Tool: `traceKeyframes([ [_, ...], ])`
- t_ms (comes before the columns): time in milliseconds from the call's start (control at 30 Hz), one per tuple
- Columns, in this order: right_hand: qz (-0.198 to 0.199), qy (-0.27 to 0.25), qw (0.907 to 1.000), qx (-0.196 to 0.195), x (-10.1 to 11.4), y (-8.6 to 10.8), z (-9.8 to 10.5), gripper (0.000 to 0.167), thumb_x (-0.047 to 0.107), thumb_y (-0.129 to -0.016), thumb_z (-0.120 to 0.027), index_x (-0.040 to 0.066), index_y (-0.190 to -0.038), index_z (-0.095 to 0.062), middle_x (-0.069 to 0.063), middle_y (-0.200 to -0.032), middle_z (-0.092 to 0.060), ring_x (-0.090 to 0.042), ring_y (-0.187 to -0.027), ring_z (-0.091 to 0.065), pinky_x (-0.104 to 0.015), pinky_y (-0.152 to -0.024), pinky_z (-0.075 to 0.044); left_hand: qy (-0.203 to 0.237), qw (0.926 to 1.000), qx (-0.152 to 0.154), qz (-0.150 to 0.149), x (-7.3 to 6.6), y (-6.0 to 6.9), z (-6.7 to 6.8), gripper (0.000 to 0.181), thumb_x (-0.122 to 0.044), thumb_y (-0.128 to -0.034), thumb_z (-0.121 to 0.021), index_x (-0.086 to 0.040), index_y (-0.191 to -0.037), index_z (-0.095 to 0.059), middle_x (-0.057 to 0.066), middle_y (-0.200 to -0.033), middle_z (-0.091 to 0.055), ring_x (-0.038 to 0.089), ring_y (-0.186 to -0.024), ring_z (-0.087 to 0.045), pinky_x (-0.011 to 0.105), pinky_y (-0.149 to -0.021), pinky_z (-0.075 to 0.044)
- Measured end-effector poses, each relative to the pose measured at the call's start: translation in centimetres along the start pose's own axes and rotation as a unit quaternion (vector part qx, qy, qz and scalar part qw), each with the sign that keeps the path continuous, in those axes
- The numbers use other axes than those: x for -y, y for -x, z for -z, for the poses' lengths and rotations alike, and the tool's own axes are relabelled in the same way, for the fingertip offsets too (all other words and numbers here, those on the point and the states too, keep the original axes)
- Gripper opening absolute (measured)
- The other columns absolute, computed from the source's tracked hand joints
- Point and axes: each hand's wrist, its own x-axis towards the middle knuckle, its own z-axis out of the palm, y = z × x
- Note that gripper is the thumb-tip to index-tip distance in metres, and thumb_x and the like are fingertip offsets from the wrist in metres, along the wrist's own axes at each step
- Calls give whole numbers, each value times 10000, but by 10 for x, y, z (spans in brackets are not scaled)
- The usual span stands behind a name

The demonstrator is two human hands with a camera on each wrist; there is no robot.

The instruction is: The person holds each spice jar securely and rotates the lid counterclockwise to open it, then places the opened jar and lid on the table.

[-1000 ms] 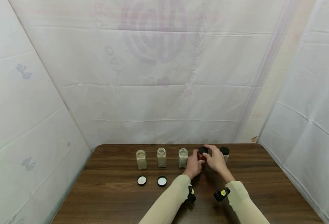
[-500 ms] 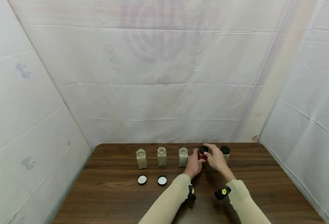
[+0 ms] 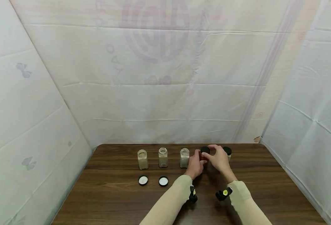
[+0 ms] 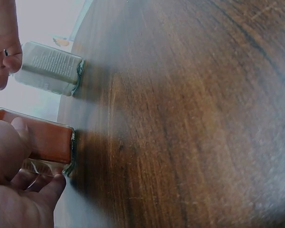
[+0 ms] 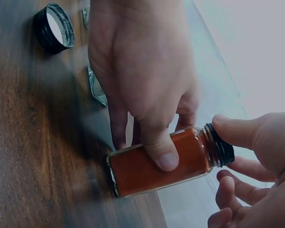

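A square glass spice jar of orange-red powder (image 5: pixel 133 173) stands upright on the table, partly covered by both hands in the head view. My left hand (image 3: pixel 194 165) grips its body, with the thumb across the front face in the right wrist view. At its top, the black screw lid (image 5: pixel 222 146) sits on the neck. My right hand (image 3: pixel 221 161) holds this lid between thumb and fingers. To the right stands another jar with pale contents (image 4: pixel 50 69) and its black lid (image 3: pixel 227 150) on.
Three uncapped jars of pale powder, the left (image 3: pixel 142 160), middle (image 3: pixel 163 158) and right (image 3: pixel 184 158) ones, line up left of my hands. Two black lids, one on the left (image 3: pixel 143 180) and one on the right (image 3: pixel 163 181), lie white side up in front. Cloth walls surround the wooden table (image 3: pixel 106 193).
My right fingers have shifted round the lid, the index finger moving slightly rightward and the thumb slightly leftward. My left hand keeps its grip on the jar in the same spot.
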Motion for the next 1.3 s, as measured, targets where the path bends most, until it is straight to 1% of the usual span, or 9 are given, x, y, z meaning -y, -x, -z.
traceKeyframes([
  [133, -21, -16, 10000, -53, 0, -1, -1, 481, 229, -926, -792, -19, -1309, -640, -245, -1235, -633, -409, -1061, -624, -554, -898, -506, 53, 10000, 6, 69, -1, 1, 0, 392, -174, -1024, -652, -77, -1360, -475, 188, -1189, -688, 316, -1084, -677, 416, -881, -551],
  [300, 24, -40, 10000, -13, 1, 0, -1, 474, 211, -944, -770, -30, -1327, -629, -257, -1273, -615, -420, -1100, -610, -557, -916, -498, 46, 10000, -19, 47, -2, 0, -1, 384, -176, -1020, -659, -76, -1347, -485, 175, -1176, -692, 310, -1087, -675, 414, -882, -549],
  [433, 129, -3, 9998, 162, 3, 0, 0, 457, 168, -971, -731, -31, -1364, -608, -273, -1355, -567, -410, -1058, -611, -539, -890, -501, 25, 10000, -10, -44, -1, 0, -1, 372, -169, -1024, -649, -63, -1340, -483, 152, -1125, -687, 313, -1062, -677, 414, -865, -551],
  [567, 288, 66, 9988, 394, 4, 0, 1, 430, 81, -999, -667, -23, -1407, -580, -282, -1442, -509, -425, -1096, -596, -518, -861, -487, -31, 9999, -2, -117, 0, -1, 0, 377, -155, -1022, -651, -47, -1340, -481, 141, -1090, -679, 316, -1040, -679, 408, -850, -553],
  [700, 334, 99, 9977, 588, 4, -2, 1, 436, -2, -1011, -602, -15, -1444, -551, -271, -1483, -481, -449, -1209, -566, -496, -866, -479, -100, 9999, -5, -136, 0, -1, 0, 406, -157, -1018, -657, -36, -1360, -475, 170, -1120, -686, 319, -1040, -682, 404, -851, -556],
  [800, 337, 126, 9970, 685, 4, -3, 0, 449, -29, -1016, -573, -6, -1463, -535, -260, -1497, -470, -461, -1275, -535, -506, -907, -487, -113, 9998, -14, -163, 1, -1, 0, 415, -157, -1018, -658, -32, -1367, -471, 181, -1131, -685, 319, -1041, -682, 405, -852, -557],
  [967, 299, 68, 9959, 848, 3, -3, 1, 469, -16, -1027, -557, 15, -1493, -506, -255, -1515, -445, -469, -1306, -508, -544, -956, -478, -60, 9998, -41, -192, 0, 0, 0, 393, -144, -1018, -655, -32, -1352, -480, 163, -1109, -686, 315, -1045, -681, 409, -857, -556],
  [1100, 238, -14, 9951, 958, 2, -2, 3, 493, 18, -1040, -553, 37, -1525, -469, -255, -1536, -416, -439, -1182, -564, -512, -895, -467, 39, 9999, -36, -159, 0, 0, -1, 377, -139, -1023, -646, -36, -1347, -483, 146, -1107, -683, 313, -1072, -675, 415, -880, -551],
  [1300, 234, -112, 9955, 915, 1, -1, 6, 501, 56, -1039, -585, 49, -1526, -470, -248, -1518, -438, -277, -829, -541, -394, -714, -438, 564, 9984, -4, 16, 0, 0, -1, 362, -130, -1016, -660, -46, -1330, -501, 146, -1161, -664, 322, -1140, -647, 446, -938, -531],
])
